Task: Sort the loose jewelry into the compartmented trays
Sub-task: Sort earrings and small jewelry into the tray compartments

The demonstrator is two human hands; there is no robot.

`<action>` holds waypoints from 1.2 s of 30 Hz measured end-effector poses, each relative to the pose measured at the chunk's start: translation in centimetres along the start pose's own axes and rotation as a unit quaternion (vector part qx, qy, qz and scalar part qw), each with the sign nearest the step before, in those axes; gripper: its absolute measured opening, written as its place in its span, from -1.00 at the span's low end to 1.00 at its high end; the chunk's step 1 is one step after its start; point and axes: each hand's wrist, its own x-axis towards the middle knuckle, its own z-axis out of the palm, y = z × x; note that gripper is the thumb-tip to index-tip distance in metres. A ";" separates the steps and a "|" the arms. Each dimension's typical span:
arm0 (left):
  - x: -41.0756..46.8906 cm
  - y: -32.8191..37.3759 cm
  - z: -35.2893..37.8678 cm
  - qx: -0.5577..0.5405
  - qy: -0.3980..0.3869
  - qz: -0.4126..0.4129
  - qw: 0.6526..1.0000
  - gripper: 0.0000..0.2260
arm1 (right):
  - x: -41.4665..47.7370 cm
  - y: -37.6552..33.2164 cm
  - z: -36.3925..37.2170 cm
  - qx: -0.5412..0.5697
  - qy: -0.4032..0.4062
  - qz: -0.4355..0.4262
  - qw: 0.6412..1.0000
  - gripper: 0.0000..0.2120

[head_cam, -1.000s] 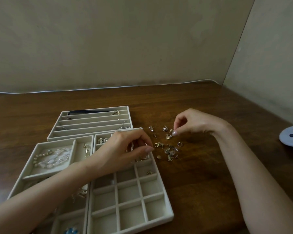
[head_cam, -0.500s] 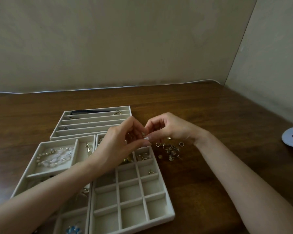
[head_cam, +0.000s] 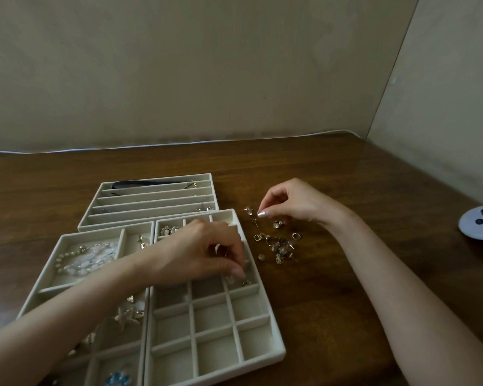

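Loose jewelry [head_cam: 276,243] lies scattered on the table [head_cam: 318,168], just right of the grid tray [head_cam: 215,358]. The right hand [head_cam: 293,203] hovers over it, thumb and forefinger pressed together. The left hand [head_cam: 204,252] curls its fingers into the tray's right-edge column; I cannot tell whether either hand pinches a piece.

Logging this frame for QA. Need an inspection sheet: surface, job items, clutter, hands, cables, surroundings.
Surface: brown wooden table.
Job's things: slotted tray at back; left tray holding a bead strand; grid tray mostly unfilled; loose jewelry piled on the table right of the grid tray.
Clutter: round white device with dark buttons, at the right edge.
Grippers: left hand over the grid tray, fingers curled downward; right hand over the pile, fingertips pinched. Held pieces not discernible.
Cables: thin pale cord along the table's back edge.
Surroundings: plain beige walls, corner on the right.
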 end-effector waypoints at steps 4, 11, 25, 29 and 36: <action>-0.1 0.0 -0.1 -0.001 0.001 -0.006 1.000 -0.89 | -0.3 -0.2 -0.3 -0.027 -0.069 0.008 0.997 -0.89; -0.1 -0.1 0.0 0.011 0.087 -0.025 0.996 -0.80 | -0.6 -0.3 -0.1 -0.077 -0.102 0.003 0.992 -0.84; -0.1 0.2 -0.1 0.040 0.145 -0.047 0.988 -0.90 | -0.9 -0.7 -0.4 -0.068 -0.091 0.010 0.994 -0.91; -0.1 0.2 -0.2 0.033 0.155 -0.048 0.986 -0.90 | -0.8 -0.7 0.1 -0.101 -0.110 0.016 0.989 -0.86; -0.1 0.1 -0.3 0.022 0.161 -0.052 0.985 -0.85 | -1.0 -0.3 -0.9 -0.085 -0.077 0.021 0.993 -0.88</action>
